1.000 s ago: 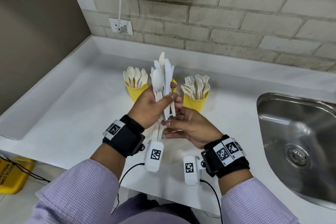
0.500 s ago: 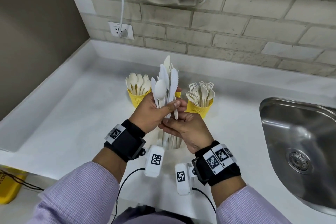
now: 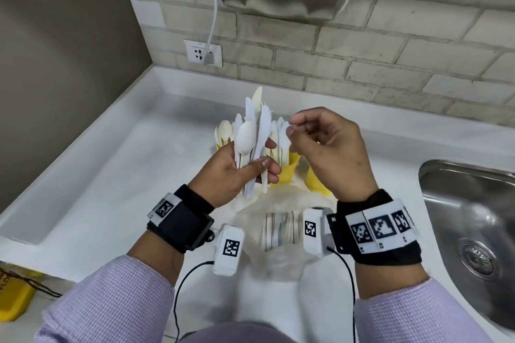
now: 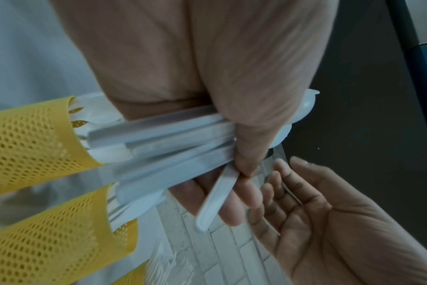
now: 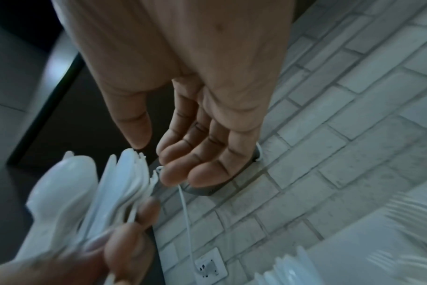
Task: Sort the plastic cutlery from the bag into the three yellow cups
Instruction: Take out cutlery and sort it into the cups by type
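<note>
Gripping smooth white cutlery [image 3: 252, 145], left hand [image 3: 231, 172] fronts perforated yellow cups [image 3: 287, 172].

Steel sink [image 3: 471, 220] at right, wall socket [image 3: 203, 53] with plugged cable [image 3: 213, 17], brick backsplash [image 3: 362, 58].

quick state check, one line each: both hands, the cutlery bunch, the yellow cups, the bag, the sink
left hand: grips the cutlery bunch
right hand: raised beside the bunch, fingers loosely curled, empty
cutlery bunch: held upright, fanned
yellow cups: upright, cutlery inside
bag: lying on the counter, cutlery inside
sink: basin looks dry
</note>
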Demonstrator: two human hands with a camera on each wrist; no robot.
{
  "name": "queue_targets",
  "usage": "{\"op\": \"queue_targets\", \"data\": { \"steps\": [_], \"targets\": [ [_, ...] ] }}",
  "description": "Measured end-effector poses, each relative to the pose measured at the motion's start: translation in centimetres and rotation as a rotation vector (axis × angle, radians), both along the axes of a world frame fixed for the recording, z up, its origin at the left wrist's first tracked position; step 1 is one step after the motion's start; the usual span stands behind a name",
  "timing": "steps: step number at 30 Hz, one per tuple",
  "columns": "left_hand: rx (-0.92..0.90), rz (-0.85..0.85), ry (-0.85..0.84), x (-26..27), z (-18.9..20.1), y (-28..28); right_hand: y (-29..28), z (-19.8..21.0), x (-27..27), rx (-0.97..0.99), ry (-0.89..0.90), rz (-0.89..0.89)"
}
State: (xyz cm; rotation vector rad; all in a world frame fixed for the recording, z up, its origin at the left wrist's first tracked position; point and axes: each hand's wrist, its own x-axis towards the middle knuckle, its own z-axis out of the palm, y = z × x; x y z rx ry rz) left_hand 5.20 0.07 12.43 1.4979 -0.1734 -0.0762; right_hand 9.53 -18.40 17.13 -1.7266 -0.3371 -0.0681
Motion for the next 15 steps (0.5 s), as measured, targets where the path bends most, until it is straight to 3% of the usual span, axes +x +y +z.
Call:
{"op": "queue_targets", "data": {
  "steps": [11,15],
  "targets": [
    [0.145,-0.058,-0.039,0.3,-0.2,2.3,3.7,-0.2,-1.0,-0.042,-0.010,0.103],
    [0.134,-0.072,-0.050,0.4,0.1,2.2,3.8,0.1,-0.9,0.055,0.031,0.122]
  ]
}}
